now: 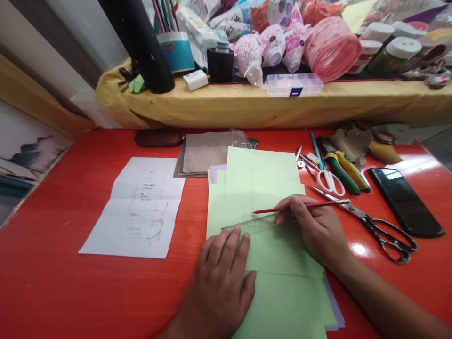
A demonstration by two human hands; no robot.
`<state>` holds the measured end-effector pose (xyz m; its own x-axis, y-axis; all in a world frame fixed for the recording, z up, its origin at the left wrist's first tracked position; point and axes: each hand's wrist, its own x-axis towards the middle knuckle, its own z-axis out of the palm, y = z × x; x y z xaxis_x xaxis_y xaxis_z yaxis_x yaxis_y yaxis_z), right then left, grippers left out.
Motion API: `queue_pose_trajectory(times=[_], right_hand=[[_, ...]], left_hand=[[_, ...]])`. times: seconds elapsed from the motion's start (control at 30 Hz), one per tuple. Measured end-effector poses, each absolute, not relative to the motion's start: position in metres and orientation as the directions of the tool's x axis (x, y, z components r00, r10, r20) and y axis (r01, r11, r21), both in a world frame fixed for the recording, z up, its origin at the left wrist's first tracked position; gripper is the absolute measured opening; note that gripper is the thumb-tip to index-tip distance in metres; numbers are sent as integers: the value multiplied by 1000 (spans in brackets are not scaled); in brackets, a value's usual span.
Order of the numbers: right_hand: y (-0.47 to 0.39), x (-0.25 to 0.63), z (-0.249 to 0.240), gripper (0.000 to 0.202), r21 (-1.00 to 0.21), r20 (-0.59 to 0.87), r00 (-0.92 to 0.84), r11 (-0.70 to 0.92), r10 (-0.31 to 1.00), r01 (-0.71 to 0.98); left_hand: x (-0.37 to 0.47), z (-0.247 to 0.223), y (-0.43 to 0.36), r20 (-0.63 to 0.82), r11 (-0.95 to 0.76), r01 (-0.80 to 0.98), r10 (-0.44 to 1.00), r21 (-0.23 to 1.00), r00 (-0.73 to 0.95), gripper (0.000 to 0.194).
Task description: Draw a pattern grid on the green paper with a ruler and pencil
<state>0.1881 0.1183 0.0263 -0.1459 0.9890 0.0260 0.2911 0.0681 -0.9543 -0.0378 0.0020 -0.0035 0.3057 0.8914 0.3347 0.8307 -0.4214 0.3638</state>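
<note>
Green paper sheets (282, 292) lie stacked on the red table, with thin pencil lines on the upper one. My left hand (224, 275) rests flat, palm down, on the green paper and the table, its fingertips at the lower left end of a clear ruler (252, 222). Over the paper's right side, my right hand (310, 226) is closed around a red pencil (268, 211), whose tip points left just above the ruler. Its fingers also reach the ruler's right end. To the left lies a creased white sheet (132, 212) with a pencil drawing.
Large scissors (370, 223), a black phone (406, 202), green-and-yellow pliers (344, 172) and small white-handled scissors (330, 181) lie at the right. Behind the paper are brown sheets (206, 150) and a dark case (158, 138). A cluttered yellow-covered shelf (212, 106) runs across the back.
</note>
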Motion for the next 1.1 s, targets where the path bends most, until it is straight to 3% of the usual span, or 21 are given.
queue_pose_trajectory(times=[0.8,1.1], right_hand=[[115,188,26,56,-958,47,-159,89,986,273],[111,190,28,53,-964,85,-46,94,995,249]], left_hand=[[-39,-3,2,326,-424,842,890,333,319,46],[-39,-2,2,341,-450,852,871,269,353,45]])
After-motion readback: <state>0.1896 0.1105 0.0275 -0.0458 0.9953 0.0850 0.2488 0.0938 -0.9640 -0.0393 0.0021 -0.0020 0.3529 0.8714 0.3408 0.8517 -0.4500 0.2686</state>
